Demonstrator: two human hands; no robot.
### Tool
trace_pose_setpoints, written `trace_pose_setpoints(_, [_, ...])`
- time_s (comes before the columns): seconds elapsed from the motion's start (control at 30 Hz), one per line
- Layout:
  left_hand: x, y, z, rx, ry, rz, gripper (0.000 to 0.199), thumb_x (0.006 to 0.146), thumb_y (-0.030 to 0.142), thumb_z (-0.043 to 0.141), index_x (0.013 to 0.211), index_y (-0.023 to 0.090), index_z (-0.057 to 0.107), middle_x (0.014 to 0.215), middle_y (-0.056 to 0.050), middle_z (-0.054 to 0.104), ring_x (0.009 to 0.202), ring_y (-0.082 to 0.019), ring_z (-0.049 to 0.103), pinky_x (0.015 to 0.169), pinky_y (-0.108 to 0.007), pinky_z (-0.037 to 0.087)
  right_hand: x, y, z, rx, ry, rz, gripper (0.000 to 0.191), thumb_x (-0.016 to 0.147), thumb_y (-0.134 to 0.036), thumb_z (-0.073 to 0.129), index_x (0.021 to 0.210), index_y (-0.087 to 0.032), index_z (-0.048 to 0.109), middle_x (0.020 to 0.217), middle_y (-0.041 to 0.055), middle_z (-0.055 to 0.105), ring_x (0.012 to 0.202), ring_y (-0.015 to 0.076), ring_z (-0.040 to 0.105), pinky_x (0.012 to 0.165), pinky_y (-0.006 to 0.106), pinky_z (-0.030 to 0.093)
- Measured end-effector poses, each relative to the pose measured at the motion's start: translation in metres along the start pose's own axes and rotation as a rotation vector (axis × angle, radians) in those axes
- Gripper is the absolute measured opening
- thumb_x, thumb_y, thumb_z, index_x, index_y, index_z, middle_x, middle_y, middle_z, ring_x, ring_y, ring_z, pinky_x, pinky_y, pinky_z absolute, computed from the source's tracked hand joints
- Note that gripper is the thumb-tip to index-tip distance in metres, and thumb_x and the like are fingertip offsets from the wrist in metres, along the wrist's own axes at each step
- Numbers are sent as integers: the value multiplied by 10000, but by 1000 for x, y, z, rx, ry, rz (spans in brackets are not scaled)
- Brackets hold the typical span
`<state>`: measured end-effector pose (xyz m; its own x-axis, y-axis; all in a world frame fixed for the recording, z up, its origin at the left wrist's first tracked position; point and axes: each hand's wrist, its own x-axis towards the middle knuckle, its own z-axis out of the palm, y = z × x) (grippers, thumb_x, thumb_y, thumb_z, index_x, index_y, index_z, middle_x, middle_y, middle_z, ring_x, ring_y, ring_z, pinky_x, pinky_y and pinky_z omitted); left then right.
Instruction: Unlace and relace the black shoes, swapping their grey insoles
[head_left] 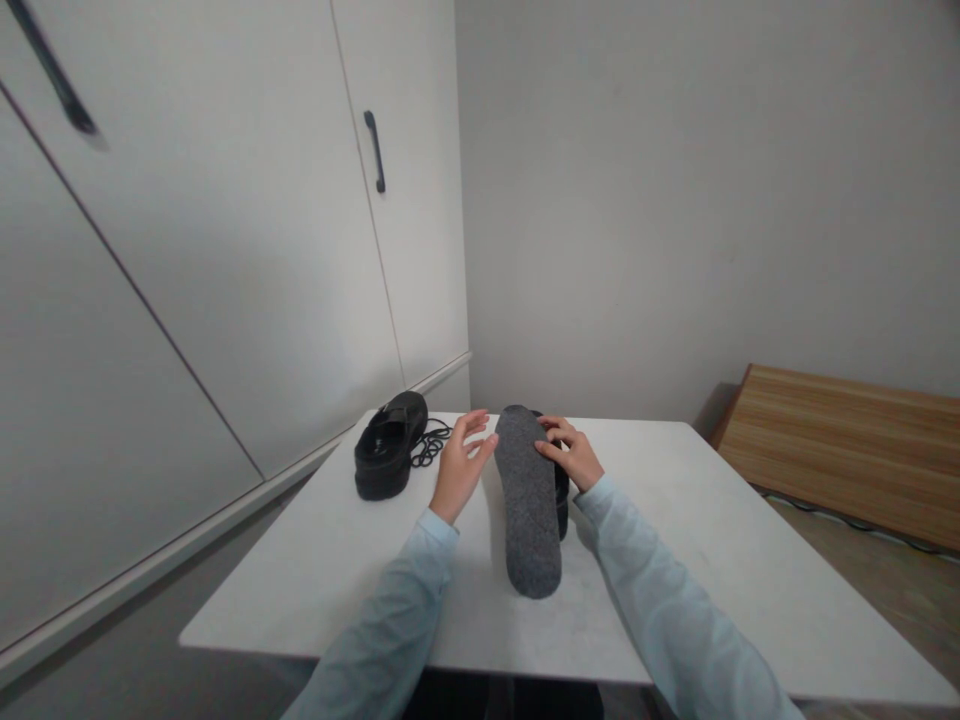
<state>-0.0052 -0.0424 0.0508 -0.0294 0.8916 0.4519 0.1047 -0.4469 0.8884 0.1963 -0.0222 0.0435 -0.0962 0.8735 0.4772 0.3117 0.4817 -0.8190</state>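
Note:
A grey felt insole [529, 500] is held up lengthwise in front of me, its rounded heel end toward me. My right hand [570, 452] pinches its right edge near the far end between thumb and fingers. On the left side, my left hand [463, 465] is open, fingers spread, with the thumb tip close to the insole's edge; whether it touches I cannot tell. Behind the insole a black shoe [562, 500] is mostly hidden, only its right side showing. Another black shoe [390, 447] stands at the table's far left, with black laces [430, 443] in a loose pile beside it.
Everything rests on a white table [360, 590]. White cabinet doors [247, 250] with dark handles rise along the left, and a grey wall [675, 200] stands behind. A wood-grain panel [855, 450] sits beyond the table's right edge.

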Motion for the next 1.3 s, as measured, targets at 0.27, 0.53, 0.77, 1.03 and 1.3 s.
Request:
trace_pose_setpoints(0.27, [-1, -2, -4, 139, -13, 52, 429, 828, 315, 558, 1242, 213, 510, 1227, -95, 596, 1149, -199, 544, 997, -384, 399, -5, -9, 1, -157, -201, -123, 232, 703, -358, 663, 554, -200, 582, 1243, 63, 573, 1187, 251, 456, 1038, 462, 258])
trace_pose_setpoints(0.53, [0, -4, -5, 164, -67, -10, 395, 779, 334, 608, 1131, 156, 609, 926, -76, 699, 830, -184, 658, 800, -311, 513, -7, -10, 2, -170, -225, -143, 229, 714, -382, 666, 578, -205, 618, 1269, 51, 555, 1211, 260, 426, 1047, 480, 232])
trace_pose_setpoints(0.77, [1, -6, -4, 11, -132, -32, 319, 757, 299, 623, 1033, 139, 635, 1004, -95, 687, 899, -193, 652, 824, -305, 506, -1, -3, -2, -97, -131, -104, 194, 806, -281, 514, 826, -226, 699, 1154, 66, 604, 1161, 246, 476, 1028, 448, 279])
trace_pose_setpoints(1.03, [-2, -2, -3, 44, -221, 28, 213, 785, 307, 600, 908, 134, 617, 881, -57, 664, 830, -166, 627, 774, -274, 481, 2, 19, -6, -279, -167, -87, 549, 549, -85, 619, 1081, -217, 593, 1153, 78, 566, 1165, 282, 458, 1033, 478, 296])
trace_pose_setpoints(1.3, [-9, 8, 4, 104, -379, 44, 203, 802, 302, 584, 912, 135, 618, 857, -45, 646, 794, -154, 603, 728, -248, 456, 6, 34, -2, -365, -251, -66, 666, 503, -85, 717, 1135, -199, 542, 1144, 89, 519, 1127, 271, 482, 1003, 439, 355])
